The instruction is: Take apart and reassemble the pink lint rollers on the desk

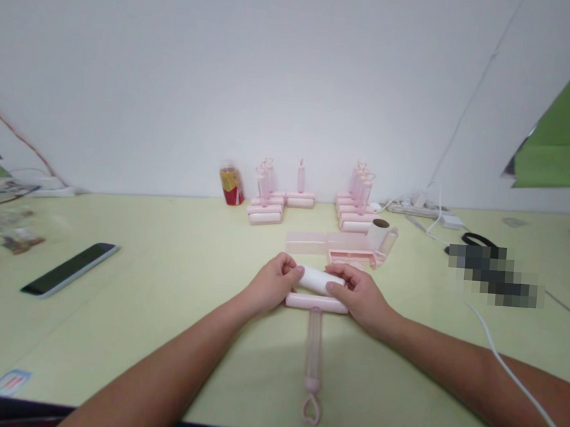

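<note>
Between my hands is a white lint roll (pixel 320 280), lying sideways just above a pink lint roller body (pixel 316 303). My left hand (pixel 278 280) grips the roll's left end with thumb and fingers. At the other end, my right hand (pixel 357 296) has its thumb on the roll's front and its fingers behind. The roller's clear pink handle (pixel 313 349) points toward me and ends in a heart-shaped loop (pixel 311 409). Whether the roll touches the body is hidden by my fingers.
Assembled pink lint rollers stand in a left group (pixel 266 209), a middle one (pixel 300 198) and a right group (pixel 357 217). Pink covers (pixel 306 242), an open pink part (pixel 350 257) and a cardboard-cored roll (pixel 377 233) lie behind my hands. A phone (pixel 70 269), bottle (pixel 231 185) and white cable (pixel 513 372) are around.
</note>
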A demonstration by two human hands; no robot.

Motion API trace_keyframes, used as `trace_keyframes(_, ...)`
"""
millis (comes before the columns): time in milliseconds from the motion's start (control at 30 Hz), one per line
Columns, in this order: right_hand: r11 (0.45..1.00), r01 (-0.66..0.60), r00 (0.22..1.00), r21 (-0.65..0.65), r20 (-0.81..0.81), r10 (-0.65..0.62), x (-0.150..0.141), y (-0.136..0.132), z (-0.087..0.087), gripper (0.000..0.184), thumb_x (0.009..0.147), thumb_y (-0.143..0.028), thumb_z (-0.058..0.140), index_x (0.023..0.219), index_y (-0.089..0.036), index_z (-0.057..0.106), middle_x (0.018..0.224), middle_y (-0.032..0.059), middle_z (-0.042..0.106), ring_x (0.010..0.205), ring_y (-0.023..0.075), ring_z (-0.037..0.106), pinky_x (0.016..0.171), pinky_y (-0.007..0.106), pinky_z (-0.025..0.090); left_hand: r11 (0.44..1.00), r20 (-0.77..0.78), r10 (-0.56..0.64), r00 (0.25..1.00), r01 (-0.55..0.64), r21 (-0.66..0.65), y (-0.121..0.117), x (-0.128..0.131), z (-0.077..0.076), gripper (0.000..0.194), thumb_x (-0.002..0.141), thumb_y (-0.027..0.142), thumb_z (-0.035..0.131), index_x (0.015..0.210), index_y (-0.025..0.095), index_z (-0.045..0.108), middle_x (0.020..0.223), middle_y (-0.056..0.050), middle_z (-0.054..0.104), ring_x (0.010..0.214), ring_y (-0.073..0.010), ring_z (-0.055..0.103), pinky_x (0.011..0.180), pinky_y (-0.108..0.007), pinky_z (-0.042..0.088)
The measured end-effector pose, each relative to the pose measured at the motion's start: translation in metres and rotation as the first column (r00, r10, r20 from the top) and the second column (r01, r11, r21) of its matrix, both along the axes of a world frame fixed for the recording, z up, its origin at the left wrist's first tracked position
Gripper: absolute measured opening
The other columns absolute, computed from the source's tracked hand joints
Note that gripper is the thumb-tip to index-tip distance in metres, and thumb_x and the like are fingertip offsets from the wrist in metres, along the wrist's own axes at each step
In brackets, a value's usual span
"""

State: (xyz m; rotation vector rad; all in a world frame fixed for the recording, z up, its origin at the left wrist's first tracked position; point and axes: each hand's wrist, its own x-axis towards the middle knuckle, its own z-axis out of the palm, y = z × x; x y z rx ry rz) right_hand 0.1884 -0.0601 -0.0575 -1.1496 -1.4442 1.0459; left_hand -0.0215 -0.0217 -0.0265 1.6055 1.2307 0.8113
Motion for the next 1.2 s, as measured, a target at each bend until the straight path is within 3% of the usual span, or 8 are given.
trace_keyframes(133,1.0,-0.026,0.989,-0.007,-0.144,0.024,0.0,0.003,-0.003,0.042,0.073,-0.033,0.073,0.109,-0.016,0.062,0.094,0.0043,0.065,0.078,0.0173,0.058,0.07,0.03,0.046,1.0,-0.007,-0.011,1.0,0.011,-0.019,0.005,-0.005,0.003,0.032,0.082,0.048,0.062,0.087,0.019,0.05,0.06,0.005,0.051,0.046,-0.0095,0.049,0.04,-0.018,0.034)
trace_keyframes(233,0.997,-0.072,0.972,-0.004,-0.225,0.07,0.0,0.004,-0.002,0.043,0.07,-0.03,0.075,0.108,-0.017,0.061,0.095,0.0041,0.065,0.081,0.0173,0.059,0.073,0.029,0.047,0.998,0.049,-0.021,0.999,0.024,-0.051,0.005,-0.006,0.005,0.034,0.08,0.045,0.066,0.097,0.018,0.053,0.07,0.003,0.054,0.05,-0.0098,0.053,0.04,-0.018,0.038)
trace_keyframes(367,0.997,-0.077,0.974,-0.009,-0.213,0.074,0.0,0.002,0.0,0.043,0.07,-0.03,0.073,0.111,-0.017,0.062,0.1,0.0064,0.067,0.088,0.02,0.061,0.08,0.032,0.048,0.989,0.155,-0.051,0.987,0.072,-0.128,0.006,-0.008,0.008,0.042,0.077,0.046,0.07,0.104,0.018,0.054,0.077,0.0,0.057,0.058,-0.0106,0.057,0.045,-0.02,0.047)
trace_keyframes(533,0.998,-0.059,0.986,0.007,-0.155,0.06,0.003,0.002,0.005,0.037,0.073,-0.023,0.059,0.109,-0.017,0.07,0.105,0.0057,0.069,0.096,0.0216,0.06,0.088,0.035,0.045,0.978,0.248,-0.015,0.969,0.066,-0.2,0.013,-0.013,0.009,0.042,0.075,0.044,0.075,0.099,0.017,0.052,0.085,-0.004,0.06,0.063,-0.0118,0.061,0.048,-0.022,0.053)
trace_keyframes(767,0.998,-0.057,0.985,-0.031,-0.168,0.051,0.001,0.003,0.008,0.036,0.074,-0.028,0.059,0.106,-0.017,0.072,0.097,0.0044,0.071,0.085,0.0193,0.061,0.078,0.032,0.047,0.971,0.284,-0.004,0.959,0.071,-0.227,0.018,-0.015,0.004,0.041,0.075,0.042,0.076,0.097,0.016,0.053,0.079,-0.002,0.059,0.057,-0.01,0.06,0.047,-0.022,0.054)
trace_keyframes(1000,0.993,-0.041,0.956,-0.112,-0.293,0.006,0.0,0.005,0.003,0.035,0.071,-0.03,0.065,0.103,-0.017,0.073,0.096,0.0049,0.071,0.081,0.0179,0.062,0.076,0.032,0.051,0.972,0.278,-0.013,0.96,0.078,-0.223,0.017,-0.015,0.005,0.042,0.073,0.044,0.077,0.096,0.017,0.055,0.075,0.0,0.057,0.054,-0.0087,0.058,0.044,-0.02,0.052)
trace_keyframes(1200,0.984,-0.1,0.913,-0.145,-0.406,0.033,0.0,0.005,0.005,0.03,0.07,-0.025,0.067,0.099,-0.017,0.073,0.093,0.0036,0.071,0.079,0.0156,0.063,0.075,0.03,0.052,0.971,0.264,-0.016,0.964,0.078,-0.227,0.018,-0.016,0.006,0.044,0.072,0.045,0.077,0.095,0.017,0.053,0.072,0.001,0.056,0.053,-0.0089,0.058,0.042,-0.018,0.049)
